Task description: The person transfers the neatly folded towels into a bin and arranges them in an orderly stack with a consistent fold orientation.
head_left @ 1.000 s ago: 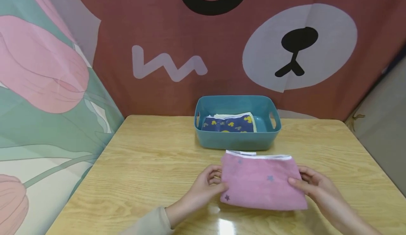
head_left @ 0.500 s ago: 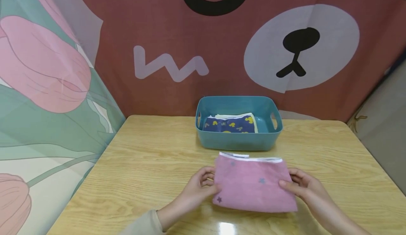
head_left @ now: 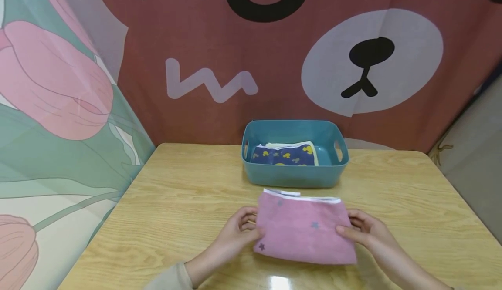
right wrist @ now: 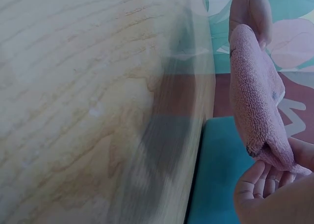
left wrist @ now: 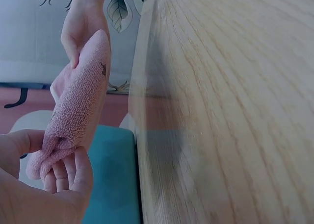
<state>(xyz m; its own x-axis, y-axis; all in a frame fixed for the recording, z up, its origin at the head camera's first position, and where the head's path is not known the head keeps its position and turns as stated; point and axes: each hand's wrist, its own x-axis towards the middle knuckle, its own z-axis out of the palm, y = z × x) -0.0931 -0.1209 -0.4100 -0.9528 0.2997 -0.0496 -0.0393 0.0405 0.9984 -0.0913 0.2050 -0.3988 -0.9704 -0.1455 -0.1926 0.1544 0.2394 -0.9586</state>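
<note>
A folded pink towel (head_left: 303,229) with grey stars and a white edge is held up between both hands in front of the basket. My left hand (head_left: 236,233) pinches its left side, thumb on the near face and fingers behind. At the opposite side my right hand (head_left: 372,235) grips it the same way. Both wrist views show the towel (left wrist: 81,96) raised above the table, its folded layers showing at the ends. Behind it stands a teal basket (head_left: 294,176), in which lies a folded navy cloth (head_left: 288,155) with yellow figures, over a pale one.
The wooden table (head_left: 188,185) reaches back to a red-brown curtain (head_left: 211,124) with a bear print. A flower-print curtain (head_left: 70,159) hangs along the left side. The basket is close to the table's back edge.
Both hands have carried the pink towel to the left and slightly down, keeping their grip. The basket and the cloths in it stay put.
</note>
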